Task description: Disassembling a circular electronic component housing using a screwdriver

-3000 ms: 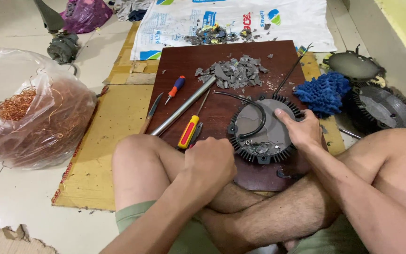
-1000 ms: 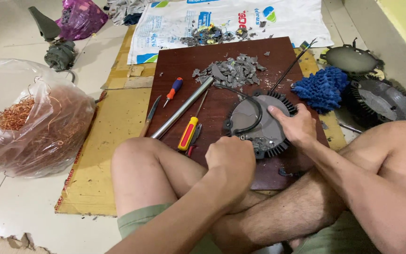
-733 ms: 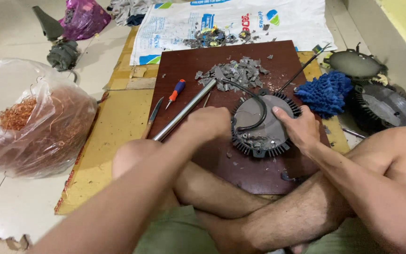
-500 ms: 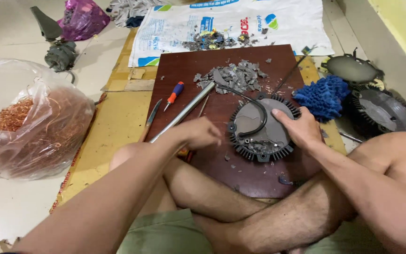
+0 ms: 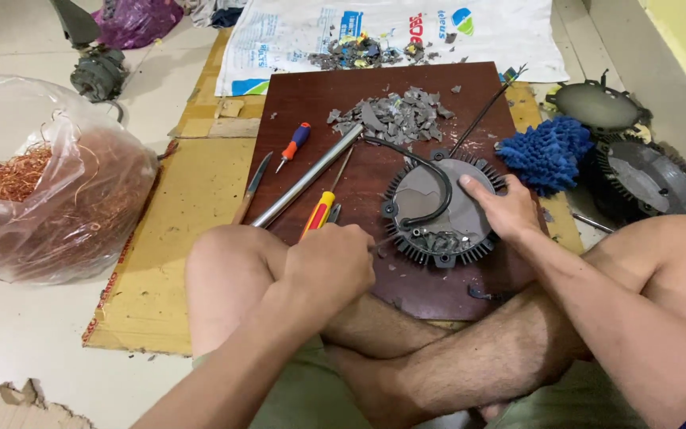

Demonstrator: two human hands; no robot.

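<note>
The left hand [image 5: 329,266] has drawn back from the tools to the near knee, fist closed on a thin tool (type unclear). The right hand [image 5: 504,209] lies open-fingered on the round black finned metal housing [image 5: 437,208], mid dark brown wooden board [image 5: 406,159].

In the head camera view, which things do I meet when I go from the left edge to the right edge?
Clear bag of copper wire → metal rod → left hand → round finned black part → right hand → blue fluffy cloth → dark round housing.
</note>
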